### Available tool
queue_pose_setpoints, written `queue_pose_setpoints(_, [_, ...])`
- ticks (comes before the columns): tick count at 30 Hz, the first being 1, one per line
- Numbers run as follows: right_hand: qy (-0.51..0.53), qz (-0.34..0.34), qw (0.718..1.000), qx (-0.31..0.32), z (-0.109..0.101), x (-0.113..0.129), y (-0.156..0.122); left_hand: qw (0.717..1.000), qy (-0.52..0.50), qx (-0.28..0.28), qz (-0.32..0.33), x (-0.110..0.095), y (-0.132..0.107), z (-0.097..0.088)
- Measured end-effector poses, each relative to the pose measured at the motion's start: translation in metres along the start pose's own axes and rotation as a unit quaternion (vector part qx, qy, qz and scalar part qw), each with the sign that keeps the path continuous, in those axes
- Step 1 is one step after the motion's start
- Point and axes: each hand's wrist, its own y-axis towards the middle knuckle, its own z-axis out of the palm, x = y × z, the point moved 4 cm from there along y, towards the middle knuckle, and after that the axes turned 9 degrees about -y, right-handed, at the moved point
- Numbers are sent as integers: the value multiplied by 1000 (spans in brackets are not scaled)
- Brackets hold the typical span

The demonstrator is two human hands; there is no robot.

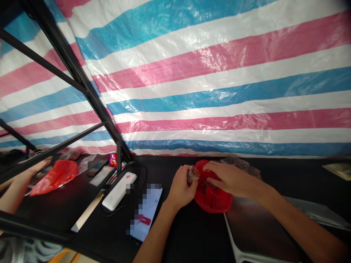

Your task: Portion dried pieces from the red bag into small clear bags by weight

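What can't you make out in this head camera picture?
All in the head view:
Phone screen: partly masked by blocky pixels.
Inside of the red container: partly covered by the right hand.
Contents of the clear container in the left hand: too small to identify.
Dark flat thing: cut off by the bottom edge.
Co-worker's arm: cut off by the left edge.

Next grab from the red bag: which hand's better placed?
Probably the right hand: its fingers are already over the red bag. The left hand is occupied, holding a clear packet beside it.
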Motion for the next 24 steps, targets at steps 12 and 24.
queue_pose_setpoints(12, [2, -83, 994, -65, -8, 37, 8, 985, -165, -60, -4, 6, -8, 15])
queue_pose_setpoints(24, [0, -60, 988, -143, -28, 32, 4, 979, -184, -83, 32, -4, -7, 12])
